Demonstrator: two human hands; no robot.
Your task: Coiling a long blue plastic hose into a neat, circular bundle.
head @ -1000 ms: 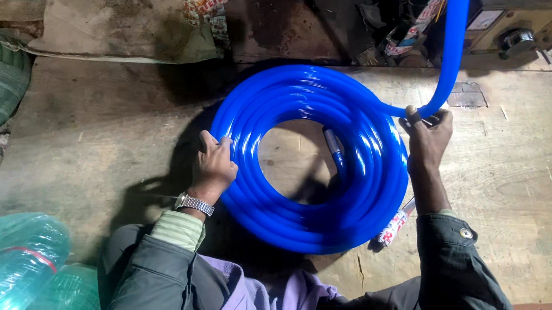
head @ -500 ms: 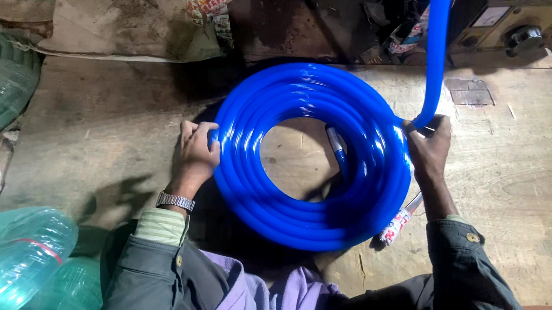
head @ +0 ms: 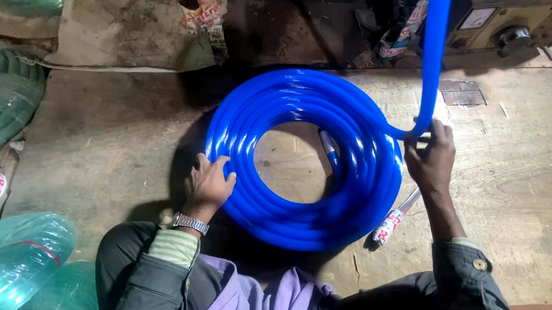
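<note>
My left hand (head: 209, 183) has slid down the coil's rim from about nine o'clock to seven, fingers spread flat against the blue hose coil (head: 303, 158), steadying rather than gripping. At three o'clock my right hand (head: 431, 159) has dropped from the upper edge to mid-side, fingers curled round the loose hose run (head: 433, 55) climbing to twelve. Another turn looks laid, so winding seems well along. The coil lies flat on the floor (head: 528, 191); a wrapped stick (head: 389, 227) pokes out beneath at four.

Dim workshop light, dark upper background, glossy glare, mostly sharp
</note>
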